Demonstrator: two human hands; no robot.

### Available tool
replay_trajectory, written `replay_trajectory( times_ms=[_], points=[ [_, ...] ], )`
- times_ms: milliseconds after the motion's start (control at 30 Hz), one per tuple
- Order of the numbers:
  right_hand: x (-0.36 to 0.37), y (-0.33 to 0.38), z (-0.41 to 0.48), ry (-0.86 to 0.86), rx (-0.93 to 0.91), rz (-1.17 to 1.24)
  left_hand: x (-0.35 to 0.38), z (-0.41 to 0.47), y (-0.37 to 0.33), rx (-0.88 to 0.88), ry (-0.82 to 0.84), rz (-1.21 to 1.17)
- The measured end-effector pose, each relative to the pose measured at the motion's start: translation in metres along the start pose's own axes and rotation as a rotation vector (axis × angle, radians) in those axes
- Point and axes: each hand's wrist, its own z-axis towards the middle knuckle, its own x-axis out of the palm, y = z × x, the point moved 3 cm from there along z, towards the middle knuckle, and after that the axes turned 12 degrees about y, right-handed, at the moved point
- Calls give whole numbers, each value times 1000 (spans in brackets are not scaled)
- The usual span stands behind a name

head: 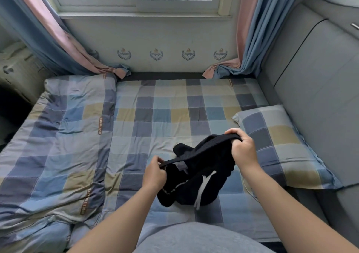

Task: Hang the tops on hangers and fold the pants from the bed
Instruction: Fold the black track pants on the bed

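A folded quilt covers the left of the bed. The left hand pinches the waistband of the black pants, which are bunched near centre with their legs hidden. The right hand has its fingers curled over the band. A pillow lies at right, with open sheet on the far side.

Flat stretch of bed sheet ahead, between heaped quilt left and pillow right.
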Motion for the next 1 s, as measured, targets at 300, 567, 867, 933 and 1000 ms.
replay_trajectory(
  times_ms=[300,567,867,933,1000],
  points=[
    [32,-53,-12,435,139,-518,1,-7,-72,204,194,-164],
    [76,-56,-23,584,105,-201,-5,-20,-99,327,289,-66],
    [64,-76,-12,606,272,-769,-8,-5,-49,210,84,176],
    [61,-87,-14,611,355,-910,-5,-2,-35,195,38,247],
    [53,-93,-17,525,393,-1002,-4,2,-22,192,-23,317]
  ],
)
